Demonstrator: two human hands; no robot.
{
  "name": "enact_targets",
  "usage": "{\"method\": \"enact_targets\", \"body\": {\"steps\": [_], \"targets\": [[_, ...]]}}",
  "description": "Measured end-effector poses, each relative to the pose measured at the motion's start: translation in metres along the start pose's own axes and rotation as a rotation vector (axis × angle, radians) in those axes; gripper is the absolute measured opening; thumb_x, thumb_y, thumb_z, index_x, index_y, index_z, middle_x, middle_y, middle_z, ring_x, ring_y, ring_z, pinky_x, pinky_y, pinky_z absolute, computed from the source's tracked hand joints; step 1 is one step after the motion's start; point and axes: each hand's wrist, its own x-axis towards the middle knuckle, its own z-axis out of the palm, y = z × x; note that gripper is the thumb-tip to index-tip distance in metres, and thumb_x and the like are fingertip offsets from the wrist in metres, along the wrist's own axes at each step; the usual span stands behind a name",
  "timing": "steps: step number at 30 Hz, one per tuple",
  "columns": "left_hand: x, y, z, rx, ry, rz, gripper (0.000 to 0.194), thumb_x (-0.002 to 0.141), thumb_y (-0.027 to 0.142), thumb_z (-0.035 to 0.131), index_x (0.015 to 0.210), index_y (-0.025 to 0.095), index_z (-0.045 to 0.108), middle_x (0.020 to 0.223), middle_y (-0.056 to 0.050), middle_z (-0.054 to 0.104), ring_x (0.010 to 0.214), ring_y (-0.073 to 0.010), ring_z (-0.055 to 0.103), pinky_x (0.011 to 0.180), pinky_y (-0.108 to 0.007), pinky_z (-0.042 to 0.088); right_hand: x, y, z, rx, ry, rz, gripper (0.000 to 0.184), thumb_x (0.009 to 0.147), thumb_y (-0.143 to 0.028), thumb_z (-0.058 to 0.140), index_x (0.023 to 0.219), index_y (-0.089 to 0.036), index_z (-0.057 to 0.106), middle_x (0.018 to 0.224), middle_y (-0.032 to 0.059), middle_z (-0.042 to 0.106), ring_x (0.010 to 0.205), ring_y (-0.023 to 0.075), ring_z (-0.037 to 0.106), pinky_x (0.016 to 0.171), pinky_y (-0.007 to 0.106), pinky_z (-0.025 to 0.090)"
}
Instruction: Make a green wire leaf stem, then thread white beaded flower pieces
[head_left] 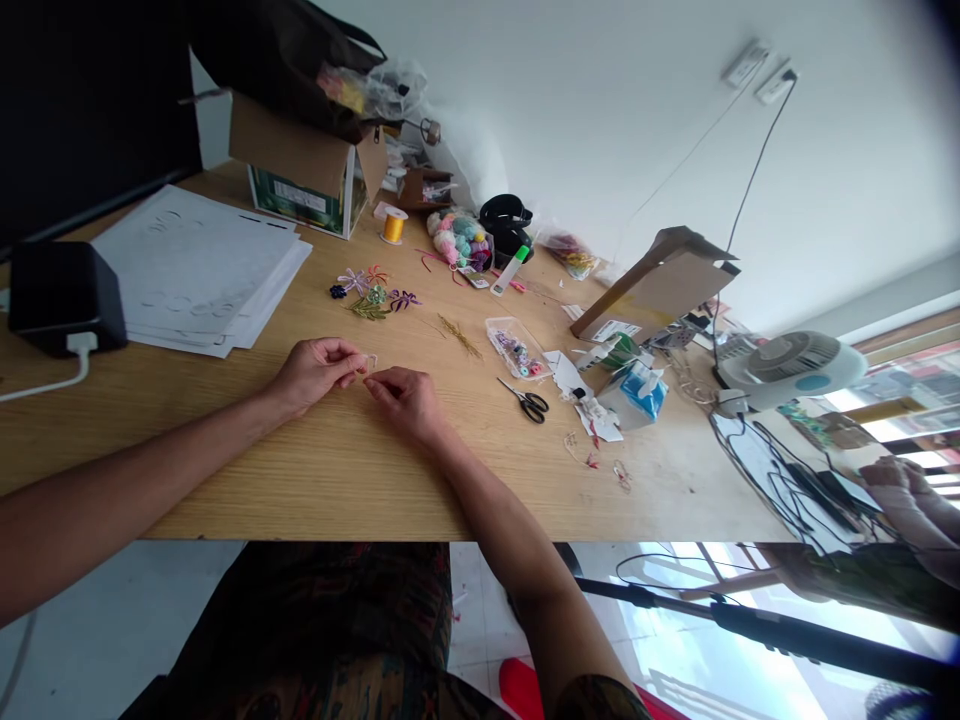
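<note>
Over the wooden table (300, 480), my left hand (319, 372) pinches a small, pale, thin looped piece (373, 361), perhaps thread or wire. My right hand (409, 398) is closed close beside it, fingertips together at the piece's lower end; what exactly they grip is too small to make out. Just beyond lie small purple, orange and green wire-like flowers (375, 293) and a bunch of thin golden stems (460, 336). Black-handled scissors (531, 404) rest to the right of my right hand, near a clear box of small spools (517, 350).
At the left are paper sheets (202, 270) and a black charger block (67, 298). An open cardboard box (300, 170), yellow thread spool (394, 226) and yarn balls (455, 238) stand behind. A tissue pack (637, 393) and white fan (795, 365) are right. Another person's arm (911, 505) shows far right.
</note>
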Motion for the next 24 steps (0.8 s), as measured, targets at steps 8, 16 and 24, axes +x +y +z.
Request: {"method": "enact_targets", "body": {"steps": [8,16,24], "targets": [[-0.001,-0.007,0.0,0.346,-0.111,0.119,0.019,0.07,0.036,0.066,0.069,0.017,0.066,0.052,0.003,0.055,0.048,-0.0111,0.045,0.047,-0.024,0.033,0.002,0.001,-0.008,-0.15,0.168,-0.014,0.022,0.092,-0.026,0.052,0.085,-0.016,0.071,0.077,0.0054,0.067,0.07,0.0125,0.061,0.069,0.023,0.046],[-0.003,-0.003,0.0,0.089,-0.206,0.083,0.017,0.072,0.035,0.07,0.072,0.018,0.065,0.049,0.004,0.051,0.045,-0.0094,0.045,0.047,-0.022,0.036,0.004,0.012,-0.003,0.099,0.151,0.155,0.021,0.087,-0.028,0.057,0.084,-0.014,0.072,0.074,0.0031,0.067,0.063,0.0107,0.056,0.06,0.022,0.043],[-0.001,0.003,0.001,-0.141,0.004,-0.04,0.018,0.063,0.032,0.075,0.063,0.016,0.066,0.063,-0.002,0.064,0.045,-0.006,0.043,0.045,-0.022,0.034,0.001,0.0,-0.001,0.054,0.017,0.077,0.022,0.089,-0.03,0.056,0.086,-0.015,0.073,0.074,0.003,0.067,0.065,0.0103,0.056,0.063,0.022,0.043]]}}
